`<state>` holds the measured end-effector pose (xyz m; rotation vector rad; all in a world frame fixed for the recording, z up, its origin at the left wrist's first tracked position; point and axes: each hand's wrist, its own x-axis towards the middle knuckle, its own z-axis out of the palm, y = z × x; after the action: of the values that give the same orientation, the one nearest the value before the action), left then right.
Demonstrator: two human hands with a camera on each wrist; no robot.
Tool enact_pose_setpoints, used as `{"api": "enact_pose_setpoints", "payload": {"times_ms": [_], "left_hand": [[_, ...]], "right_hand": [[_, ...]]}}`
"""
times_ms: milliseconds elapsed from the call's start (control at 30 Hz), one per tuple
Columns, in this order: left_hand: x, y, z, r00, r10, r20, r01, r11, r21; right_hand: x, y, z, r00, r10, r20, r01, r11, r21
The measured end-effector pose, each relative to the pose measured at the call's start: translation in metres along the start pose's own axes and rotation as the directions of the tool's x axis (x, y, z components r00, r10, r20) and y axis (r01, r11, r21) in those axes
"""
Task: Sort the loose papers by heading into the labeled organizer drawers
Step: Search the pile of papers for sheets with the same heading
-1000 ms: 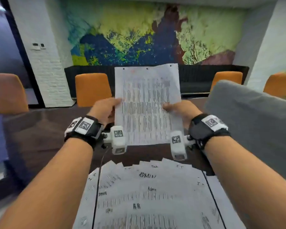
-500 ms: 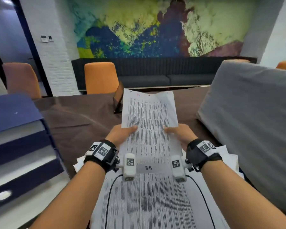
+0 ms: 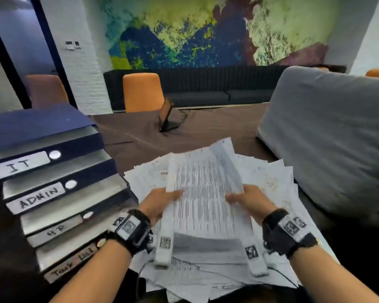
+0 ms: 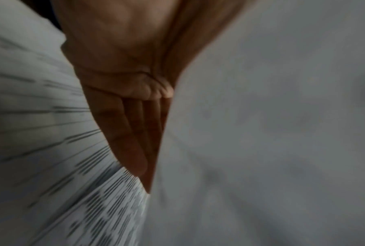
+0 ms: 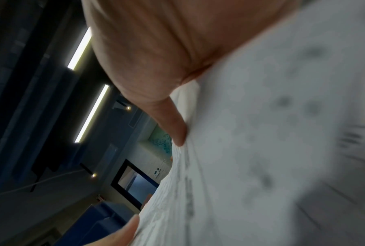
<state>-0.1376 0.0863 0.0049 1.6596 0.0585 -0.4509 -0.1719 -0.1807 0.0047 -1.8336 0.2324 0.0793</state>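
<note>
The organizer (image 3: 53,193) stands just beside the left hand (image 3: 160,204), its drawers labeled IT, ADMIN and HR; their contents are hidden. Left hand and right hand (image 3: 247,202) each pinch a side edge of one printed sheet (image 3: 204,193), held over the loose papers (image 3: 271,184) spread on the bench (image 3: 140,136). Half a second ago the sheet stood higher and flatter; its far corner now curls.

We've got both forearms stretched forward, a black band on each wrist. Our left hand (image 3: 160,203) pinches the sheet's (image 3: 202,193) left edge, thumb on top, fingers (image 4: 122,133) flat underneath. Our right hand (image 3: 248,201) pinches the right edge the same way, thumb (image 5: 173,126) pressed onto the paper.
</note>
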Motion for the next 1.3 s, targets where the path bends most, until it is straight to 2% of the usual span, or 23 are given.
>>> {"api": "enact_pose_setpoints", "payload": {"times_ms": [100,200,333,400,467,567,633,733,800,900,1000,1100,1233,1300], "left_hand": [[-0.001,-0.037,0.007,0.998,-0.059,0.005,0.059,0.998,-0.007],[0.0,-0.063,0.012,0.997,-0.066,-0.046,0.067,0.998,0.021],[-0.007,-0.081,0.019,0.986,-0.054,-0.156,0.044,0.997,-0.066],[-0.008,-0.083,0.018,0.984,-0.068,-0.164,0.053,0.994,-0.096],[-0.007,-0.085,0.014,0.982,-0.07,-0.177,0.049,0.991,-0.121],[-0.006,-0.086,0.007,0.981,-0.07,-0.181,0.052,0.994,-0.101],[-0.005,-0.088,0.004,0.982,-0.093,-0.164,0.083,0.994,-0.068],[-0.005,-0.096,0.004,0.981,-0.148,-0.128,0.144,0.989,-0.046],[-0.007,-0.098,0.005,0.98,-0.167,-0.109,0.164,0.986,-0.036],[-0.011,-0.094,0.005,0.988,-0.132,-0.083,0.133,0.991,0.008],[-0.018,-0.088,0.008,0.991,-0.123,-0.043,0.121,0.992,-0.041],[-0.022,-0.084,0.014,0.994,-0.107,-0.001,0.107,0.991,-0.085],[-0.021,-0.084,0.021,0.999,-0.036,-0.006,0.036,0.999,0.028],[-0.018,-0.087,0.023,1.0,-0.021,-0.019,0.023,0.997,0.08]], "right_hand": [[-0.013,0.024,0.009,0.997,0.004,0.078,0.002,0.997,-0.082],[-0.023,0.038,0.016,0.998,0.003,0.066,0.001,0.998,-0.056],[-0.029,0.049,0.026,0.998,-0.02,-0.052,0.021,1.0,0.014],[-0.028,0.051,0.028,0.995,-0.032,-0.099,0.028,0.999,-0.045],[-0.025,0.051,0.025,0.977,-0.05,-0.207,0.027,0.993,-0.111],[-0.017,0.055,0.011,0.941,-0.021,-0.337,-0.061,0.971,-0.231],[-0.014,0.058,0.004,0.946,0.042,-0.321,-0.169,0.91,-0.378],[-0.012,0.066,0.009,0.95,0.138,-0.279,-0.286,0.743,-0.605],[-0.012,0.069,0.015,0.945,0.141,-0.297,-0.311,0.677,-0.668],[-0.014,0.068,0.014,0.943,0.143,-0.3,-0.323,0.606,-0.727],[-0.018,0.069,0.008,0.948,0.155,-0.278,-0.316,0.557,-0.768],[-0.021,0.067,0.005,0.951,0.137,-0.279,-0.301,0.625,-0.72],[-0.02,0.067,0.0,0.95,0.123,-0.289,-0.279,0.749,-0.601],[-0.017,0.07,-0.003,0.951,0.096,-0.293,-0.233,0.845,-0.482]]}}
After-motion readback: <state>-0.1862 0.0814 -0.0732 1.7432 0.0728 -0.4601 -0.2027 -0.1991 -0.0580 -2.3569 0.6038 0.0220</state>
